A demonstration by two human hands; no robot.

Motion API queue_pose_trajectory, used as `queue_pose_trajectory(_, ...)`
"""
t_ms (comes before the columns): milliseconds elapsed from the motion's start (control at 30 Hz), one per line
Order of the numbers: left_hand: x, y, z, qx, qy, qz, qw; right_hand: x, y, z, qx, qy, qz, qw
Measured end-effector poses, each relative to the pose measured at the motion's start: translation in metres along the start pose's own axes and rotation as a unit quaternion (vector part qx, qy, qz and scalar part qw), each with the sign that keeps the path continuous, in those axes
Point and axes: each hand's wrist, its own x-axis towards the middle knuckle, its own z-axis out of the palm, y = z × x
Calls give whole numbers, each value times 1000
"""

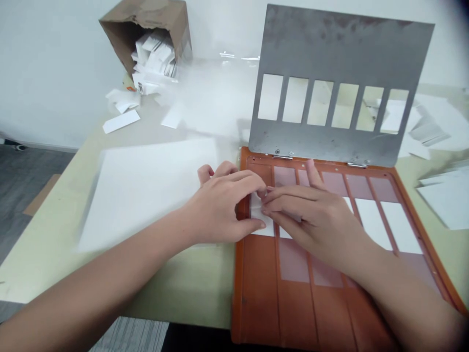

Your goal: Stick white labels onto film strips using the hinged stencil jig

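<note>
A white card (263,229) lies in the leftmost column of an orange tray (258,283). Over that card, my left hand (223,203) curves its fingers, with the thumb and index fingertip apart. My right hand (318,210) reaches in from the right, its fingertips drawn together at the card and meeting the left index finger. Whatever sits between those right fingertips is too small and covered to make out. White cards (372,222) lie across the other columns over pinkish backing strips (295,261); my right hand hides some of them.
A grey metal plate (344,49) with a row of rectangular windows stands upright, hinged to the tray's far edge. Left lies a large white sheet (154,188). A cardboard box (154,13) of white pieces tips open behind. White card stacks (449,195) lie at right.
</note>
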Motion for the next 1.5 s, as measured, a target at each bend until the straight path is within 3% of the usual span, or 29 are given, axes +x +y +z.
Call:
queue_pose_trajectory(500, -2, 1, 6, 27, 18, 2, 999, 3, -2, -4, 8, -24, 24, 999)
queue_pose_trajectory(900, -2, 2, 5, 32, 7, -2, 999, 1, -1, -5, 0, -36, 9, 999)
queue_pose_trajectory(1500, -1, -1, 5, 47, 41, 19, 998, 0, 1, -5, -20, -39, -14, 999)
